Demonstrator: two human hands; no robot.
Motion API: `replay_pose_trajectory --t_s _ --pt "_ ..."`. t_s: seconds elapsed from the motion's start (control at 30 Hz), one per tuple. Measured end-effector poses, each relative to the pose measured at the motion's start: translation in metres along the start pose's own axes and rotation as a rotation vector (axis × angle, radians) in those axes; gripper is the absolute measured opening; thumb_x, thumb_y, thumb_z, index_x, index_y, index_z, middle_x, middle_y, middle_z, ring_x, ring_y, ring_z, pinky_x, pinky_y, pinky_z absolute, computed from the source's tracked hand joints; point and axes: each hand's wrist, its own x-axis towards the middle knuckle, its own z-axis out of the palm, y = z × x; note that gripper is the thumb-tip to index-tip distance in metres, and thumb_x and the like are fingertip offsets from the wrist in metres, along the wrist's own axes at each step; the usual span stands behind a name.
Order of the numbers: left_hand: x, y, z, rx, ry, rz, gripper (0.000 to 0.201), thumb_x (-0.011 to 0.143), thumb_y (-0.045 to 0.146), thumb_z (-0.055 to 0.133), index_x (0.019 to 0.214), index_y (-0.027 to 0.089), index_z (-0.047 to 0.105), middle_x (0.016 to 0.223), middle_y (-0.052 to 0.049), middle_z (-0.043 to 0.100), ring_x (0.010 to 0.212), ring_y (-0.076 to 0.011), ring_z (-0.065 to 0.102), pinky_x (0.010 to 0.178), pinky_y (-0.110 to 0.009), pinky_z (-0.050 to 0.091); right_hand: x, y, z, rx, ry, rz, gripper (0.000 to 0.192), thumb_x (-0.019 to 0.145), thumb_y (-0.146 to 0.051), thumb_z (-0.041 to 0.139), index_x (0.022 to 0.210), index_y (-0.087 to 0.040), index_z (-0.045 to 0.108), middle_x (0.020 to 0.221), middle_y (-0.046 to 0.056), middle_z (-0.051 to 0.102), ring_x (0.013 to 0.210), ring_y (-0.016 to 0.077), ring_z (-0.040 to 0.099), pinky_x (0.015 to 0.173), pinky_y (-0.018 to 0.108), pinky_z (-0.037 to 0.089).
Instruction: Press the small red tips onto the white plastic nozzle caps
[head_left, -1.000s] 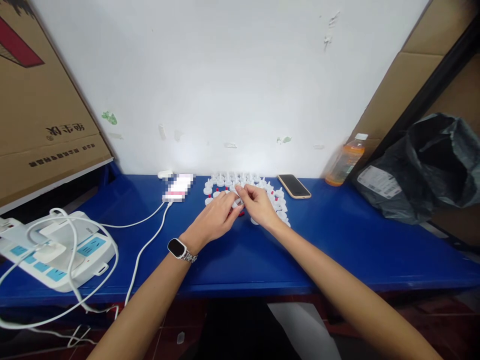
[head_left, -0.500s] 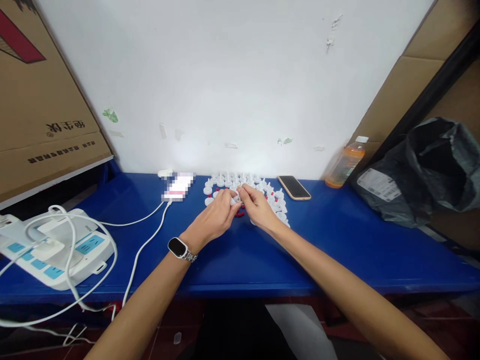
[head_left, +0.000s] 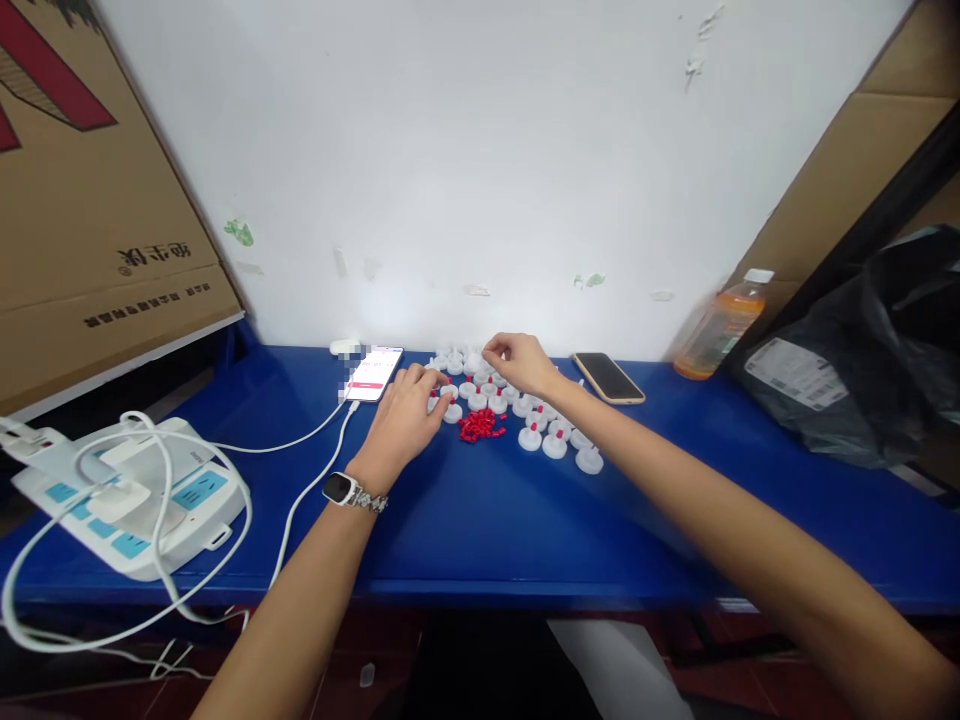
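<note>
Fingers [head_left: 432, 379] at white caps [head_left: 530, 439]; carton [head_left: 82, 205] print [head_left: 153, 254] upside down, ® [head_left: 125, 271] legible.

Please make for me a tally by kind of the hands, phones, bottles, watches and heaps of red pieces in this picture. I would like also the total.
Hands: 2, the left hand and the right hand
Phones: 2, the lit phone and the dark phone
Bottle: 1
Watch: 1
Heap of red pieces: 1
Total: 7

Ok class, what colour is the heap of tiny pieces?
The heap is red, clearest in the head view.
</note>
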Motion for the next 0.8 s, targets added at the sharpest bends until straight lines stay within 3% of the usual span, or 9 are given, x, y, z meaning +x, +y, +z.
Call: replay_pose_trajectory --t_s 0.2,0.4,0.6,0.8 --pt "-0.002 -0.006 0.006 -0.069 -0.067 -0.038 0.018 0.096 0.026 0.048 0.102 0.02 0.064 0.102 -0.009 0.061 0.096 -0.0251 0.059 0.084 -0.041 0.05 0.025 -0.005 0.028 -0.209 -0.136 -0.004 0.022 0.088 -0.028 0.056 0.094 -0.019 0.075 0.092 0.006 0.076 0.083 0.0195 0.066 0.077 0.029 0.043" --pt "-0.001 -0.007 0.004 -0.113 -0.061 -0.064 0.016 0.095 0.022 0.049 0.093 0.019 0.065 0.096 -0.008 0.062 0.088 -0.0218 0.063 0.078 -0.036 0.051 0.037 -0.011 0.035 -0.387 -0.319 -0.002 0.015 0.08 -0.025 0.062 0.086 -0.021 0.076 0.091 0.007 0.076 0.09 0.0241 0.067 0.088 0.035 0.041" --pt "-0.003 -0.009 -0.006 -0.096 0.02 -0.198 0.015 0.093 0.02 0.049 0.09 0.019 0.064 0.092 -0.008 0.066 0.082 -0.0214 0.064 0.07 -0.034 0.048 0.048 -0.023 0.043 -0.389 -0.332 0.008 0.021 0.081 -0.037 0.065 0.091 -0.021 0.074 0.091 0.007 0.076 0.095 0.0271 0.066 0.095 0.042 0.037" --pt "-0.008 -0.022 0.0 -0.06 0.035 -0.308 0.013 0.092 0.022 0.05 0.086 0.021 0.062 0.084 -0.007 0.069 0.072 -0.02 0.063 0.063 -0.031 0.045 0.047 -0.044 0.069 -0.362 -0.321 -0.082 0.028 0.084 -0.046 0.064 0.092 -0.021 0.071 0.093 0.008 0.075 0.096 0.0262 0.065 0.096 0.043 0.035"
